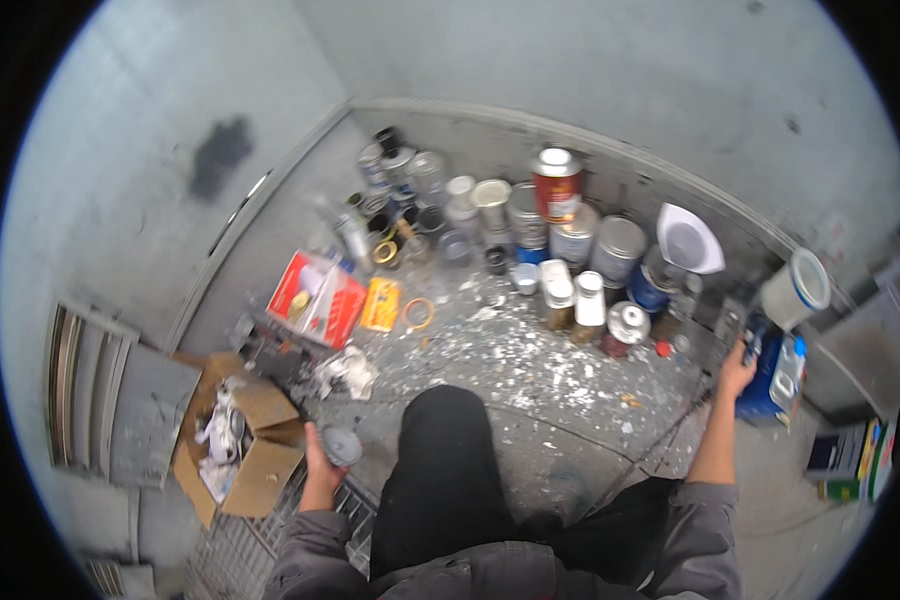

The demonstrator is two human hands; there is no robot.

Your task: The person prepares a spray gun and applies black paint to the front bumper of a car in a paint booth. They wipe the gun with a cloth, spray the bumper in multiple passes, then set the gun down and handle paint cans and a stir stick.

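Note:
At the lower left, my left hand (320,466) is closed around the edge of a round, translucent grey piece (343,446); I cannot tell whether it is a lid or a shallow cup. My right hand (737,374) reaches out to the right, its fingers wrapped round a dark tool (754,338) that looks like a spray gun, partly blurred. Right above that tool is a whitish cup (798,288) with a blue band near its rim; whether the two are joined is unclear. A blue can (767,388) stands just beside the right hand.
Paint cans (620,245), bottles (589,297) and mixing cups (491,200) crowd along the wall. A white funnel-like piece (688,240) tops one can. An open cardboard box (270,480) of crumpled waste, a red box (316,298) and crumpled paper (347,374) lie left on the paint-spattered floor (510,350).

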